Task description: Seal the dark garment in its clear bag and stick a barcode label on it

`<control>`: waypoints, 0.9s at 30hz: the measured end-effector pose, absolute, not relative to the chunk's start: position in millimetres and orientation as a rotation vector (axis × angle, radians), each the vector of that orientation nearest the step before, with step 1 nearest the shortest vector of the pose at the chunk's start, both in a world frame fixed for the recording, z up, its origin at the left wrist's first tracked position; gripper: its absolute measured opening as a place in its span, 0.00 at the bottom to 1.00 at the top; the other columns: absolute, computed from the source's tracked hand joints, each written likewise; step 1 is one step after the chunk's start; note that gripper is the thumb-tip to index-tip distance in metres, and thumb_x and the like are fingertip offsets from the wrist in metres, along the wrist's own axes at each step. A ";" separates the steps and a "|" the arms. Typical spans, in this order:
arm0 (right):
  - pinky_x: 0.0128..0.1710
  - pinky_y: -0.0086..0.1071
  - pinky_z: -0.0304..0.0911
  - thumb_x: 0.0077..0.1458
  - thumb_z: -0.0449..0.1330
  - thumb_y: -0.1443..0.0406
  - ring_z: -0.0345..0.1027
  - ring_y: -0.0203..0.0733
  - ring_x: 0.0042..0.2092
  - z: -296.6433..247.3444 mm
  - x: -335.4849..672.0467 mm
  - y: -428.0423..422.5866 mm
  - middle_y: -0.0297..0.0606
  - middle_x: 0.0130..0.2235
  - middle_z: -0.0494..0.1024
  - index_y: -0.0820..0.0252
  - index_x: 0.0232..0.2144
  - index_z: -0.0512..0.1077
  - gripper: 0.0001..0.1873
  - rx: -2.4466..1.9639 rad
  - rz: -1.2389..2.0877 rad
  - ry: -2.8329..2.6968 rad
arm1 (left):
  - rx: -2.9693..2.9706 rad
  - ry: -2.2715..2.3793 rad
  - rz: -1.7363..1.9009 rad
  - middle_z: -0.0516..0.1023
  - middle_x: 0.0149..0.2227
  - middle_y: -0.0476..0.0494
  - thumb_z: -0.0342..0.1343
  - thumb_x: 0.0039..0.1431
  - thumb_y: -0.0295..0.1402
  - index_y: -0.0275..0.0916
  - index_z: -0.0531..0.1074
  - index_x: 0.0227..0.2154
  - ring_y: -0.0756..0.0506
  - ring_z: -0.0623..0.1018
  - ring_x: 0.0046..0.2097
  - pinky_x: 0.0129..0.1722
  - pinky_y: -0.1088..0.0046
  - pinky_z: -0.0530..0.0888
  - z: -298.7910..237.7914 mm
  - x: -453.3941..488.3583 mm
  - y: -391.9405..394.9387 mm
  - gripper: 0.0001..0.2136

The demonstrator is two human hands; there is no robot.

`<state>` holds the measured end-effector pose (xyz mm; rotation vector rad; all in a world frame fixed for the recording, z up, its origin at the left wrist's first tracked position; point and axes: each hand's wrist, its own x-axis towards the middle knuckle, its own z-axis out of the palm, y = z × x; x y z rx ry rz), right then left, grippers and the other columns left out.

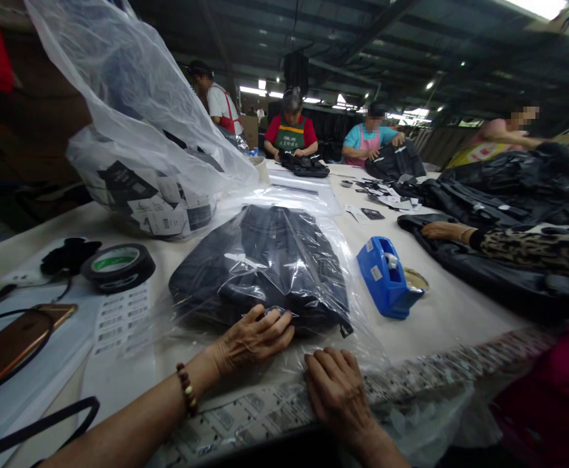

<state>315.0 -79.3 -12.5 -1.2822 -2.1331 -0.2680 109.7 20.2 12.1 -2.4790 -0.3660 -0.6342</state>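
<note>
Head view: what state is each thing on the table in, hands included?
clear bag: lying flat, dark garment inside.
left hand: pinching the clear bag's near edge.
right hand: open, flat on the clear bag's plastic.
tape roll: lying flat.
tape dispenser: resting alone, untouched.
sack of tags: upright, tags at bottom.
phone: lying flat.

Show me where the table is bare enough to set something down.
Bare table between the tape dispenser, the near edge and the black garments. Crowded: left side, with phone, label sheets and tape roll; centre, bagged garment.
</note>
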 end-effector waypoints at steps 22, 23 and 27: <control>0.53 0.43 0.54 0.55 0.46 0.76 0.60 0.46 0.54 0.1 326.0 -77.3 0.45 0.49 0.72 0.63 0.34 0.70 0.14 -1.150 -0.492 -2.185 | -2.622 -0.550 -0.524 0.69 0.48 0.41 0.46 0.58 0.26 0.42 0.64 0.52 0.43 0.66 0.48 0.47 0.63 0.64 17.6 119.2 5.0 0.18; 0.54 0.44 0.53 0.55 0.46 0.75 0.60 0.47 0.54 -1.9 328.5 -74.8 0.45 0.49 0.72 0.63 0.34 0.70 0.13 -1.201 -0.489 -2.186 | -2.640 -0.552 -0.531 0.68 0.49 0.40 0.47 0.58 0.27 0.43 0.64 0.51 0.42 0.65 0.48 0.47 0.62 0.63 17.0 118.5 4.8 0.18; 0.52 0.42 0.55 0.55 0.48 0.74 0.62 0.45 0.52 -10.2 337.2 -69.0 0.45 0.46 0.74 0.63 0.38 0.69 0.12 -1.310 -0.459 -2.188 | -2.699 -0.489 -0.724 0.67 0.49 0.36 0.47 0.55 0.27 0.39 0.65 0.50 0.40 0.65 0.50 0.46 0.60 0.64 14.8 114.7 6.4 0.18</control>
